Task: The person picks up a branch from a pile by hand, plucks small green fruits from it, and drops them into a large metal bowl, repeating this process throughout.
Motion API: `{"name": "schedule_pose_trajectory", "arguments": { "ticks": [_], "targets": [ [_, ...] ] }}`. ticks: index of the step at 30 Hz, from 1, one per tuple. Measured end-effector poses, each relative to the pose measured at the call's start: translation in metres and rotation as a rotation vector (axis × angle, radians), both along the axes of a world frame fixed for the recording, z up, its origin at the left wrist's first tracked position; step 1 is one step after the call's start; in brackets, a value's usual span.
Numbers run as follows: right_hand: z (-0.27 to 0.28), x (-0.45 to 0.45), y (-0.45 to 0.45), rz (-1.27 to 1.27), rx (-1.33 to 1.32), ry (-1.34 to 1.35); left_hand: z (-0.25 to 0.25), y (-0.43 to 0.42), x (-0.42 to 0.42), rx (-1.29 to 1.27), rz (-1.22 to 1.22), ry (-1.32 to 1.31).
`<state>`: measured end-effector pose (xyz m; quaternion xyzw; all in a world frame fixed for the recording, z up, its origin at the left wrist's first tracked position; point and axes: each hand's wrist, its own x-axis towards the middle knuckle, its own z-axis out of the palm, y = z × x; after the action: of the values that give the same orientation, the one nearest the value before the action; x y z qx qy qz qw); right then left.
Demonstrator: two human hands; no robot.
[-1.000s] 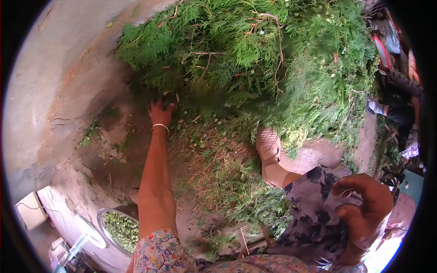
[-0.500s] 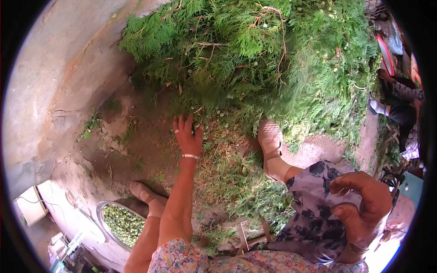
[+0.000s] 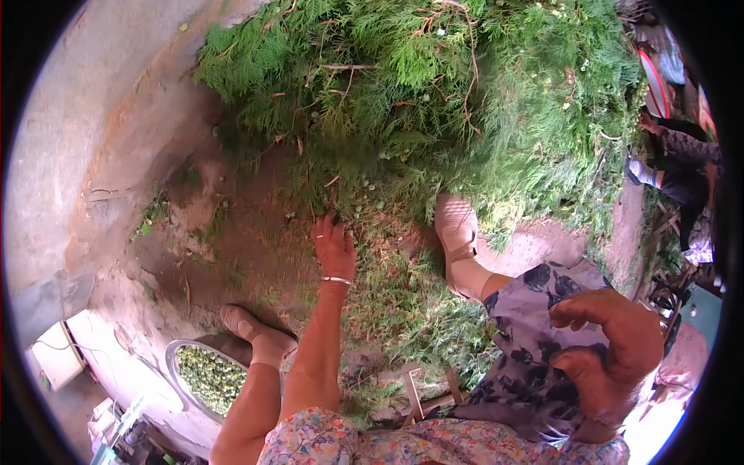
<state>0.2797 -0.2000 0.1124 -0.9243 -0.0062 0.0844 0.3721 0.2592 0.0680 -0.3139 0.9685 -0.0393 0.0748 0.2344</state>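
Observation:
Down at the littered soil, my left hand (image 3: 335,248), wearing a ring and a pale bracelet, has its fingers bent together. Whatever lies under the fingertips is too small to make out. Just beyond it begins a large heap of green conifer branches (image 3: 403,93), feathery with thin brown twigs. Over my right knee, my right hand (image 3: 620,349) hangs in a loose C, a gap between thumb and forefinger and nothing visible in it. Its other fingers are mostly hidden. Loose cut sprigs (image 3: 411,302) cover the ground between my feet.
A round metal-rimmed tray (image 3: 172,358) of small green pieces stands at lower left. The plastered wall (image 3: 101,147) rises on the left. My shoes (image 3: 456,229) flank the litter. A wooden frame (image 3: 415,399) lies close to me. Another person (image 3: 682,170) sits at far right.
My left hand has drawn slightly back and to the right, and its spread fingers have curled down to the ground. The right hand stays nearly in place.

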Motion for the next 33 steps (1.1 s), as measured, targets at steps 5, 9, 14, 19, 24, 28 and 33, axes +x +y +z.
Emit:
{"name": "schedule_pose_trajectory", "arguments": {
  "ticks": [5,9,14,19,24,28,33],
  "targets": [
    [0.002,-0.001,0.002,0.026,-0.008,0.009,0.059,-0.043,0.045,0.111,-0.014,0.103],
    [0.003,0.000,0.005,0.025,0.003,0.010,0.049,-0.072,0.085,-0.012,-0.012,0.158],
    [0.004,0.000,0.006,0.041,0.002,0.001,0.013,-0.066,0.047,-0.044,-0.010,0.167],
    [0.003,-0.003,0.004,0.112,-0.048,-0.002,0.035,-0.022,-0.009,-0.171,0.037,0.040],
    [0.000,-0.006,0.010,0.086,-0.011,-0.008,0.034,-0.009,0.000,-0.186,0.284,0.019],
    [-0.003,-0.004,0.015,0.085,-0.019,-0.013,0.026,-0.040,0.016,-0.049,0.308,0.100],
    [-0.005,0.001,0.017,0.124,-0.091,-0.038,0.029,-0.072,0.015,0.069,0.279,0.193]
  ]
}}
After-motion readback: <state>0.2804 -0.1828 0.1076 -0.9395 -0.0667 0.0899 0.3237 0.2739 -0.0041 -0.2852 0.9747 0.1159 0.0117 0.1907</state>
